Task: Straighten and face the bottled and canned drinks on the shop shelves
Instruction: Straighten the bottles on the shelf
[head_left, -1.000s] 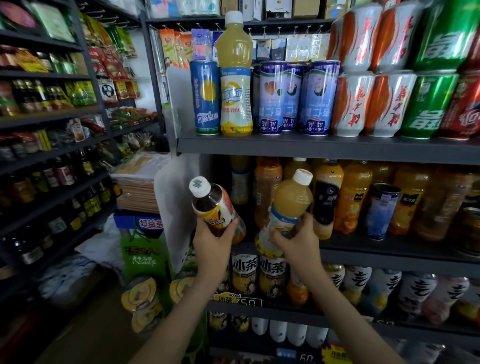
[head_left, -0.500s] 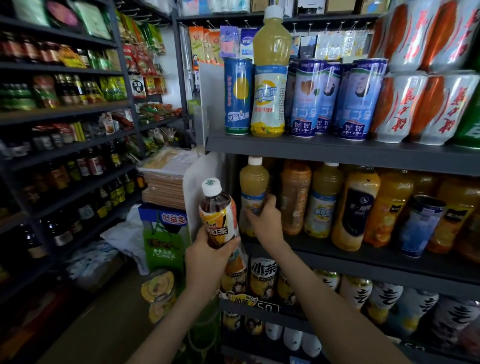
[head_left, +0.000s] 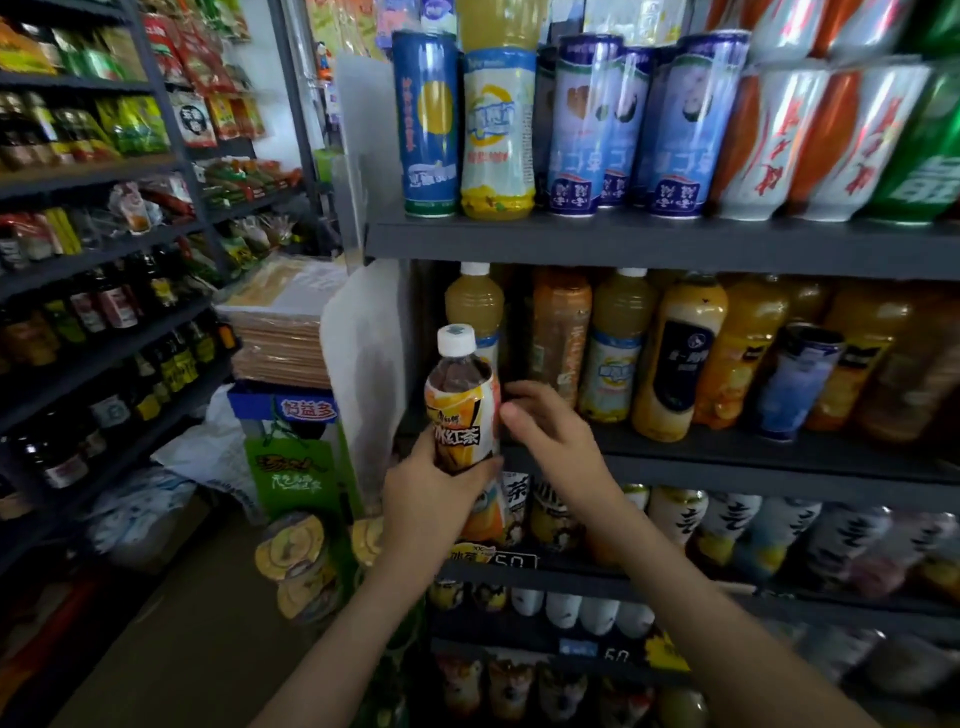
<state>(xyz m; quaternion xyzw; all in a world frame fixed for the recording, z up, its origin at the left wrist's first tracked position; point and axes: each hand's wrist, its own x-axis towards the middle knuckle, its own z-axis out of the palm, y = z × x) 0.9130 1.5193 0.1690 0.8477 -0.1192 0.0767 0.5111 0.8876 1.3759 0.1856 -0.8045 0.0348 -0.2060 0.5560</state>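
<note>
Out front of the left end of the middle shelf (head_left: 753, 457), a tea bottle (head_left: 460, 415) w/ white cap & orange-yellow label is upright, off the shelf, gripped low round its body by the left hand (head_left: 431, 493). The right hand (head_left: 550, 426) is just to its right, fingers loose & holding nothing, thumb next to the label; can't tell if it touches. Behind the tea bottle stands a juice bottle (head_left: 474, 306), w/ more orange & yellow bottles along to the right. Top shelf (head_left: 649, 241) above has a blue can (head_left: 427, 124), a pale yellow bottle (head_left: 497, 130), more cans. Far left: racks (head_left: 78, 178) w/ dark bottles & snack packs.
</note>
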